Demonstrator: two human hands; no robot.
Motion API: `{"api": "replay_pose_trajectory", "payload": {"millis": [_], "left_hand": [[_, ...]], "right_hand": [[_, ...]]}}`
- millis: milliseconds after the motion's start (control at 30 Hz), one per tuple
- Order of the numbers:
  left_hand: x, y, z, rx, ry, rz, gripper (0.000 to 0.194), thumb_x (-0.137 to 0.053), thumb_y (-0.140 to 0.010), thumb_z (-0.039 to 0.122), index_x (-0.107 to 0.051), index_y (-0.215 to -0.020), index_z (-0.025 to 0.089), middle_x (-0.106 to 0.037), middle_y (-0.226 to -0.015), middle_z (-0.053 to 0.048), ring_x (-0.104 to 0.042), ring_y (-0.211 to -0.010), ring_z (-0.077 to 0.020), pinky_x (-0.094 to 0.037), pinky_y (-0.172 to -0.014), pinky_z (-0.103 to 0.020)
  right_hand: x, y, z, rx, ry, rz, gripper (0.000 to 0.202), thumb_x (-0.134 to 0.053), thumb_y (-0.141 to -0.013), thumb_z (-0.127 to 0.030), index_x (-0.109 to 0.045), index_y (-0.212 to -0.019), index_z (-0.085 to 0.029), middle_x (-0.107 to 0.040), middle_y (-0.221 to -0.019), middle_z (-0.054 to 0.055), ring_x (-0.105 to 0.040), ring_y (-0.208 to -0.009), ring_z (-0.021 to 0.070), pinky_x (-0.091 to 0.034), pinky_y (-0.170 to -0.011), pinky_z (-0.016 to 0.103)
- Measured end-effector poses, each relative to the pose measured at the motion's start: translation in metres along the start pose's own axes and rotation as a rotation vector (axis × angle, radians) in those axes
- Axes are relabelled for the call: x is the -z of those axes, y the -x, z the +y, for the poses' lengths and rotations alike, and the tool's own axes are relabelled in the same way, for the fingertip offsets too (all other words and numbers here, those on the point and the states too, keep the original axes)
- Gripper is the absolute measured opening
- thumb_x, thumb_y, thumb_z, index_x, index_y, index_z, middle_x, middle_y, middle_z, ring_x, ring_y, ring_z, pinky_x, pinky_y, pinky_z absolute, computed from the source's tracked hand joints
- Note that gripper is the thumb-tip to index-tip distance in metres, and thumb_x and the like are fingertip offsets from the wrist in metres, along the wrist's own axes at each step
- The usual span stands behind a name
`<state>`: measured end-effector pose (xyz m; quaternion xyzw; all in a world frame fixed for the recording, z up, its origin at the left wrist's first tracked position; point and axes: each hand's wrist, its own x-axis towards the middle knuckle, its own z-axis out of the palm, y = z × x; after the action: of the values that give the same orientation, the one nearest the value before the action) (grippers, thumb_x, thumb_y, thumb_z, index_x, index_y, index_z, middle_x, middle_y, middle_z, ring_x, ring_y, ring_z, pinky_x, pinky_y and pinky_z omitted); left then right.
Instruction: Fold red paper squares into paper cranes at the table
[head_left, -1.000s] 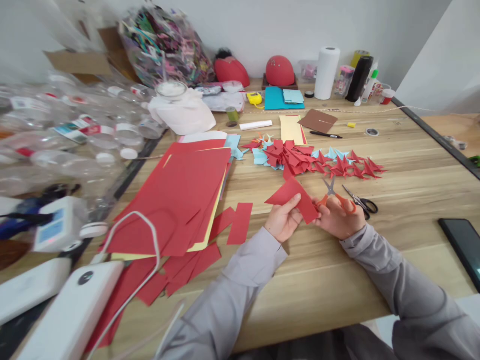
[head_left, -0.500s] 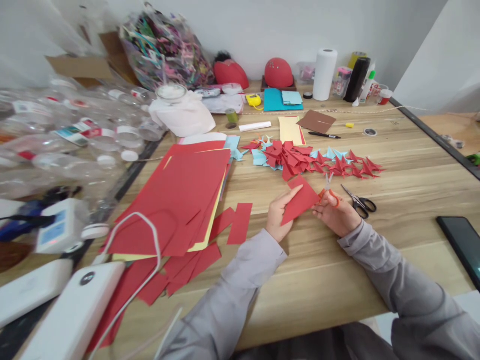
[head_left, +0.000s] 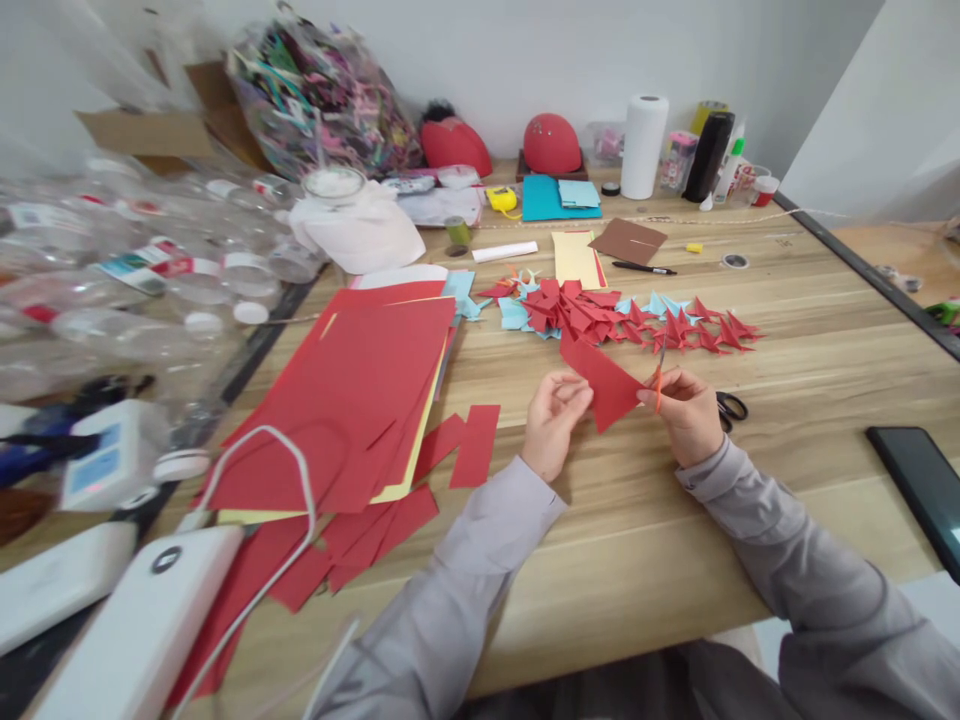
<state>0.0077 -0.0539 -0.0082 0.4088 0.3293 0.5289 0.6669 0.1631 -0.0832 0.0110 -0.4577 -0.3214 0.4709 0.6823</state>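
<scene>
Red paper [head_left: 606, 382] hides scissors [head_left: 658, 372] | right hand [head_left: 690, 412] grips

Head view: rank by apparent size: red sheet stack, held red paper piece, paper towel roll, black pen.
1. red sheet stack, largest by far
2. red paper piece, held between left hand and right hand
3. paper towel roll, close to it, but farther away, so unsure
4. black pen, smallest

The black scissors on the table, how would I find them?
Start at the row of folded red paper shapes on the wooden table. Just below it, behind the right hand, black loops peek out: the black scissors. The hand's own scissors have orange handles.
</scene>
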Motion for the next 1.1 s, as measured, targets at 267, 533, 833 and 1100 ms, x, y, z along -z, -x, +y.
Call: {"api": "replay_pose_trajectory", "payload": {"millis": [267, 533, 833, 1100], "left_hand": [[-0.008, 0.007, -0.004, 0.013, -0.130, 0.011, 0.025, -0.076, -0.062, 0.031, -0.062, -0.075, 0.014, -0.064, -0.068, 0.002, -0.059, -0.064, -0.0094, -0.048, -0.063, -0.021], [-0.011, 0.006, 0.009, 0.233, 0.126, 0.011, 0.033, -0.076, -0.061, 0.033, -0.064, -0.083, 0.011, -0.070, -0.076, -0.007, -0.065, -0.063, -0.0186, -0.054, -0.053, -0.029], [-0.003, -0.005, 0.015, 0.273, 0.247, 0.091, 0.017, -0.064, -0.074, 0.024, -0.064, -0.082, 0.009, -0.069, -0.069, -0.007, -0.064, -0.056, -0.0142, -0.054, -0.048, -0.022], [-0.005, -0.005, 0.015, 0.265, 0.196, 0.131, 0.022, -0.068, -0.070, 0.027, -0.063, -0.081, 0.009, -0.069, -0.069, -0.007, -0.066, -0.058, -0.0148, -0.053, -0.048, -0.020]], "right_hand": [[-0.004, 0.006, 0.004, 0.064, 0.091, 0.030, 0.026, -0.081, -0.048, -0.021, -0.058, -0.059, -0.018, -0.063, -0.059, -0.003, -0.054, -0.053, 0.0094, -0.045, -0.054, 0.025], [0.000, 0.007, 0.000, -0.076, 0.055, -0.226, 0.024, -0.075, -0.061, -0.032, -0.056, -0.062, -0.017, -0.061, -0.060, -0.002, -0.053, -0.054, 0.0095, -0.041, -0.054, 0.024], [0.005, 0.013, -0.004, -0.533, -0.209, -0.742, 0.030, -0.057, -0.075, -0.043, -0.051, -0.063, -0.017, -0.061, -0.056, 0.002, -0.060, -0.054, 0.0167, -0.045, -0.057, 0.030], [0.006, 0.011, -0.008, -0.549, -0.168, -0.722, 0.033, -0.058, -0.073, -0.046, -0.050, -0.060, -0.017, -0.061, -0.052, 0.001, -0.060, -0.050, 0.0172, -0.044, -0.054, 0.030]]}}
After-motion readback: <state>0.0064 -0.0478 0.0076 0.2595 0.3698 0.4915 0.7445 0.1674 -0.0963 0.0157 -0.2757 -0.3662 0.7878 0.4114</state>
